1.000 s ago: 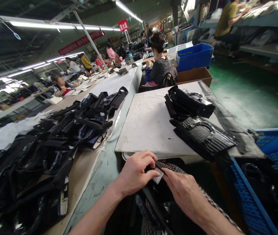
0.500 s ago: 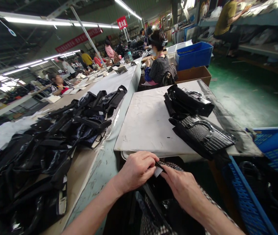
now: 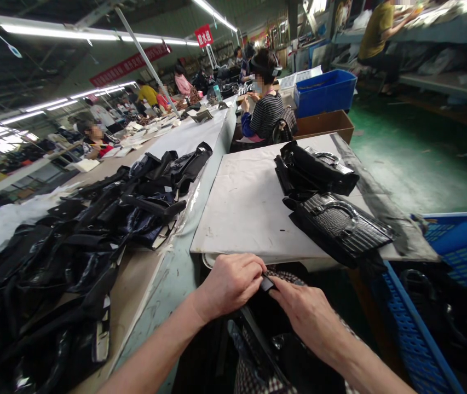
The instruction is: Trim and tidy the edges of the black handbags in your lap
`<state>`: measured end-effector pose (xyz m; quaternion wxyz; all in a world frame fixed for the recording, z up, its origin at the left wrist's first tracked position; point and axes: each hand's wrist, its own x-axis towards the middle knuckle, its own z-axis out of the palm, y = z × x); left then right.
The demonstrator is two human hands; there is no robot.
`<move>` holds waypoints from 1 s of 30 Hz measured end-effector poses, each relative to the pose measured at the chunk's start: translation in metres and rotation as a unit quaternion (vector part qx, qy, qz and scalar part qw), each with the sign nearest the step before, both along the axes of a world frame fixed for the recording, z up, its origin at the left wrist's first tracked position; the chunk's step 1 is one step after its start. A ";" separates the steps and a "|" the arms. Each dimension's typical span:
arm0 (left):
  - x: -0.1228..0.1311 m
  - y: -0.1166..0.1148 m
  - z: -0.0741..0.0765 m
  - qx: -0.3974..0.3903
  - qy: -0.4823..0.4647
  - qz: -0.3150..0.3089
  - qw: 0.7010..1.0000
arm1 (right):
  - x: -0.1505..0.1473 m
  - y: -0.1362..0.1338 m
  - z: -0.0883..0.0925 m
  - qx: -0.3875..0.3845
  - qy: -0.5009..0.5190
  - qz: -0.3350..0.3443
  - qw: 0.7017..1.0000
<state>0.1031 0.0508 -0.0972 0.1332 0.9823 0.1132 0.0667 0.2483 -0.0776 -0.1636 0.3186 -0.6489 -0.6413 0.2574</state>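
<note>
Both hands meet over the lap, just in front of the white-covered table (image 3: 237,202). Closed fingers of my left hand (image 3: 233,285) pinch the edge of a black bag (image 3: 260,342) from the left. My right hand (image 3: 305,309) grips the same edge from the right, thumb and fingers pressed together. Between the fingertips a small grey piece (image 3: 266,283) shows at the edge. The rest of the bag hangs dark over the checkered cloth on the lap, its lower part hard to make out. Two glossy black handbags (image 3: 342,224) lie on the table's right side.
A heap of black bags (image 3: 73,257) covers the long bench at left. Blue baskets (image 3: 422,334) stand at lower right, one with black bags. Beyond the table sit a person in a striped top (image 3: 268,115), a cardboard box (image 3: 326,127) and a blue bin (image 3: 326,93).
The small piece between my fingertips looked pale and stood out more before; now it is darker and lies flatter against the edge. Both hands have barely moved.
</note>
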 end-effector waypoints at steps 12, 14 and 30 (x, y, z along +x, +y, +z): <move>-0.002 -0.017 0.010 -0.078 -0.055 -0.020 0.995 | 0.002 0.005 0.016 0.045 0.037 0.028 0.998; -0.002 -0.022 0.013 -0.116 -0.050 0.034 0.991 | 0.001 0.007 0.012 0.062 0.030 0.030 0.997; -0.004 -0.038 0.013 -0.022 -0.023 0.229 0.973 | -0.004 0.003 -0.003 0.045 -0.034 -0.021 0.998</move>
